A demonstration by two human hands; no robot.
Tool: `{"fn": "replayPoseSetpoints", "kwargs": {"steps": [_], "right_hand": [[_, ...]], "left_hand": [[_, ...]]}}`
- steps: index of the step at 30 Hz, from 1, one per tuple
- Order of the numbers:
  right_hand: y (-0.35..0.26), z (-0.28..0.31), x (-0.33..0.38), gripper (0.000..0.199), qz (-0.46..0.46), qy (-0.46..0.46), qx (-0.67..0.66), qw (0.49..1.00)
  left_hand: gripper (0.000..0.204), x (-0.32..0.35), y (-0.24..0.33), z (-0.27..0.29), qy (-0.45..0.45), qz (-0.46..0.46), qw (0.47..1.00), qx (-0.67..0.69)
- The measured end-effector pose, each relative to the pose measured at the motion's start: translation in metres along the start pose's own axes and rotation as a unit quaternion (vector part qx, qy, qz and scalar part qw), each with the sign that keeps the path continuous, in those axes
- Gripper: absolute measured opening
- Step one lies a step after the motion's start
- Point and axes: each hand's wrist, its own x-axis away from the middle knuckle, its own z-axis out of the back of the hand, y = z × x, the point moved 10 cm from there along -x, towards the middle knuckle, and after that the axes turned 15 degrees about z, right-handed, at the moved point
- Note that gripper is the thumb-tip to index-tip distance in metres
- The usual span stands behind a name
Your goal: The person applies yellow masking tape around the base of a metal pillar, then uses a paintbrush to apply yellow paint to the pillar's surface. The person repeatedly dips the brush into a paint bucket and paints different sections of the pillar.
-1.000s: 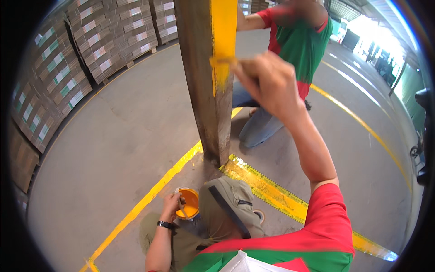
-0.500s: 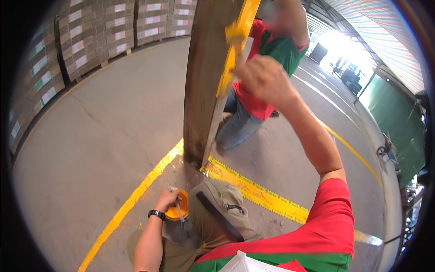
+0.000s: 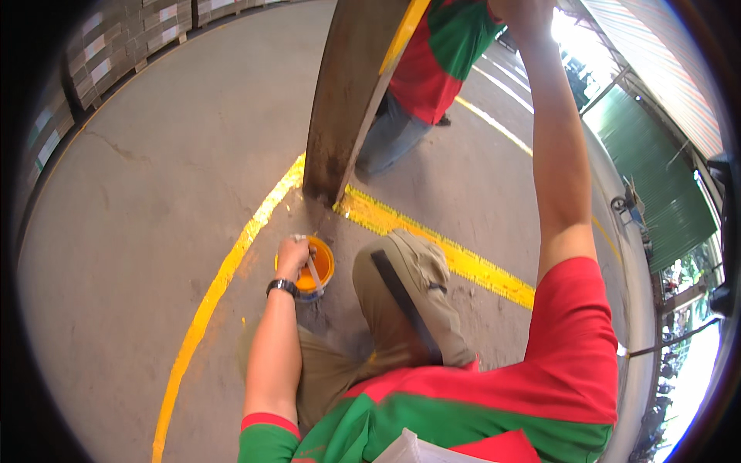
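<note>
1. Paint can (image 3: pixel 318 266), small and full of orange-yellow paint, hangs low on my left side over the concrete floor (image 3: pixel 139 231), just beside the yellow floor line (image 3: pixel 224 270) and close to the foot of the steel column (image 3: pixel 340 116).
2. My left hand (image 3: pixel 292 256) is curled closed at the can's near rim, with a pale stick or handle (image 3: pixel 312 270) running from the fist across the paint. A black wristwatch (image 3: pixel 282 286) sits just below it. The can has stayed in this grip over the last second, at about the same spot by my raised knee (image 3: pixel 409 262).
3. What has changed is the view: my head has tipped, so the column now leans across the top of the picture and its yellow painted edge (image 3: pixel 405 27) shows only as a narrow strip. I judge the work on that strip has climbed higher.
4. My right arm (image 3: pixel 559 170) now reaches straight up. A second ago my right hand was at the yellow strip; now it runs out at the top edge and I cannot tell how its fingers sit or what they grip.
5. A co-worker (image 3: pixel 432 62) in a red and green shirt crouches behind the column.
</note>
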Motion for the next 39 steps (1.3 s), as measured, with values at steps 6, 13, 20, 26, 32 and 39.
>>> {"fn": "replayPoseSetpoints", "kwargs": {"steps": [6, 13, 20, 26, 32, 39], "right_hand": [[-0.124, -0.085, 0.141, 0.025, 0.236, -0.202, 0.008, 0.95], [-0.179, -0.121, 0.231, 0.017, 0.059, -0.299, -0.25, 0.919], [-0.033, -0.026, 0.156, 0.022, -0.057, 0.069, -0.123, 0.988], [-0.089, -0.068, 0.243, 0.038, 0.056, 0.022, -0.22, 0.974], [-0.124, -0.107, 0.321, 0.034, -0.032, -0.074, -0.386, 0.919], [0.018, -0.066, 0.248, 0.026, -0.079, 0.185, -0.268, 0.942]], "left_hand": [[0.02, 0.003, 0.0, 0.008, 0.002, -0.012, 0.999, -0.041], [0.02, 0.008, -0.003, 0.014, 0.001, -0.004, 1.0, -0.007], [0.022, 0.012, -0.013, 0.004, -0.026, 0.054, 0.991, 0.12], [0.028, 0.012, -0.024, -0.007, 0.009, 0.077, 0.978, 0.195], [0.029, 0.027, -0.028, 0.001, 0.076, 0.084, 0.979, 0.172], [0.023, 0.059, -0.033, 0.001, 0.136, 0.062, 0.983, 0.105]]}}
